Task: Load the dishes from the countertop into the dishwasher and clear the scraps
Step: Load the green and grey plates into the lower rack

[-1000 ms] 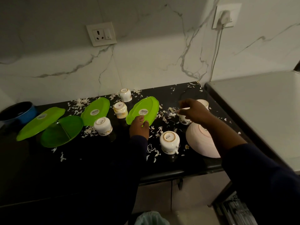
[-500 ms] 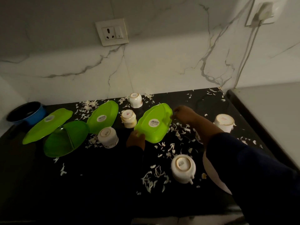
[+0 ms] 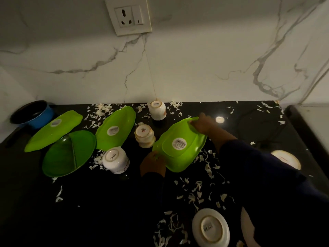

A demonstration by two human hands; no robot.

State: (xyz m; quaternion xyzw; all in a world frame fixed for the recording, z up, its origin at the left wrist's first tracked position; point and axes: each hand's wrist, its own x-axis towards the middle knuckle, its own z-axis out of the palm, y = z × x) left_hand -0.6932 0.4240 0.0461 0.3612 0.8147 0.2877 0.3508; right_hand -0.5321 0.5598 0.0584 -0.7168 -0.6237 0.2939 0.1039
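Observation:
An upside-down lime green plate (image 3: 179, 145) with a white label lies tilted on the black countertop (image 3: 99, 202). My left hand (image 3: 154, 164) grips its near edge and my right hand (image 3: 201, 123) grips its far edge. Two more lime plates (image 3: 53, 130) (image 3: 115, 129) and a darker green divided plate (image 3: 68, 153) lie to the left. Several white cups stand upside down: one at the wall (image 3: 157, 110), one in the middle (image 3: 144, 137), one by the divided plate (image 3: 115, 160), one near me (image 3: 211, 228), one at the right (image 3: 285, 159). White scraps (image 3: 197, 193) are scattered about.
A blue pot (image 3: 33, 114) sits at the far left by the marble wall. A pale bowl edge (image 3: 247, 229) shows at the bottom right behind my sleeve. A wall socket (image 3: 129, 16) is above. A raised pale surface (image 3: 313, 113) borders the counter on the right.
My right hand left the cup at the right and took hold of the far edge of the green plate. The view has moved closer and to the left.

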